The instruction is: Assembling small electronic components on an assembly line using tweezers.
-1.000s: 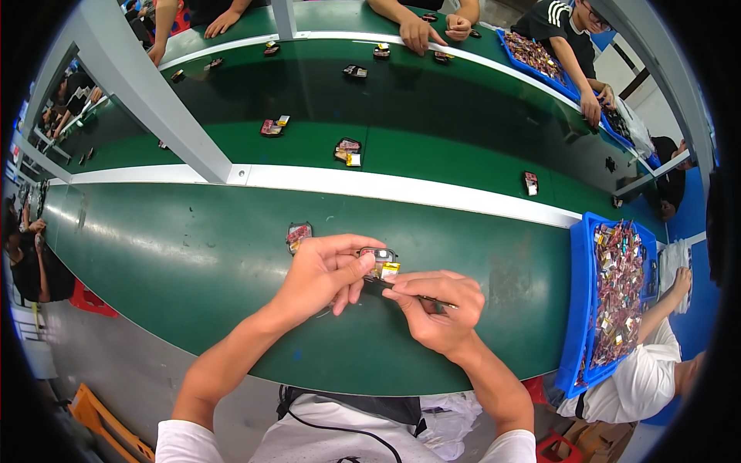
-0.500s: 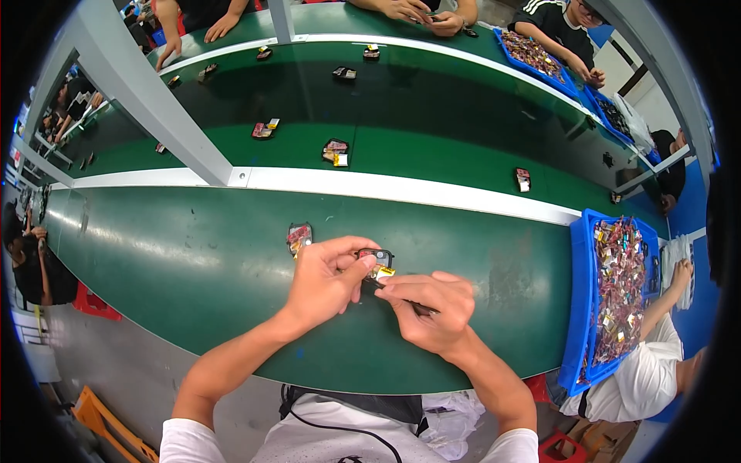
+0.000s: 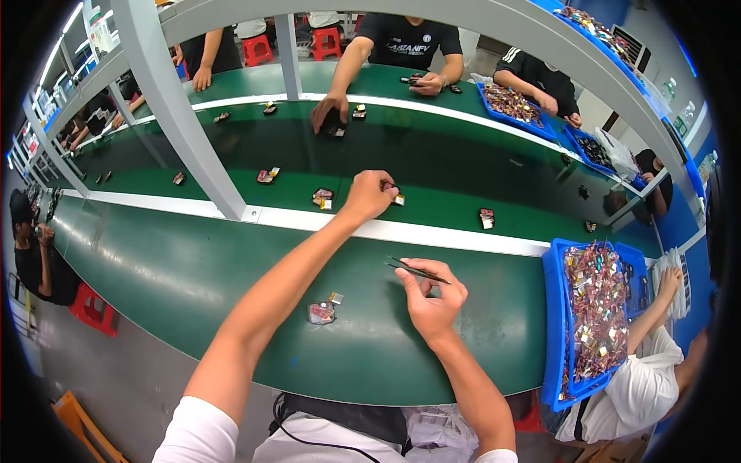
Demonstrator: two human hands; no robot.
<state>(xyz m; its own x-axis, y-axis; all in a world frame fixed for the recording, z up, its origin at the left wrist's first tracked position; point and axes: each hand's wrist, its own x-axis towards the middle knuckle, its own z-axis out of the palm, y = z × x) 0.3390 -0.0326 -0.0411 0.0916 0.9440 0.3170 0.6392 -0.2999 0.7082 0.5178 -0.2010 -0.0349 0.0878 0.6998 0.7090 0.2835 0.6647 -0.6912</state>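
My left hand [image 3: 370, 196] reaches over the white rail to the dark green belt. Its fingers are closed on a small electronic assembly [image 3: 398, 199], black-edged with a silver and yellow battery pouch; the fingers hide most of it. Above the near green bench, my right hand [image 3: 437, 302] grips black tweezers [image 3: 421, 272], their tips apart and pointing left with nothing between them. Another open assembly [image 3: 320, 312], with a reddish inside and a battery pouch at its upper corner, lies on the bench between my forearms.
Several similar assemblies [image 3: 323, 198] lie along the belt [image 3: 432, 154]. A blue bin [image 3: 554, 332] of wired parts stands at the right bench end. The white rail [image 3: 448, 236] and a grey post [image 3: 177, 116] border the belt. Across it, a co-worker's hand [image 3: 332, 112] reaches to another assembly.
My left hand has carried the assembly from the bench forward to the belt. The tweezers have come away from it. My view has tilted up, and a co-worker's hand now reaches onto the belt.
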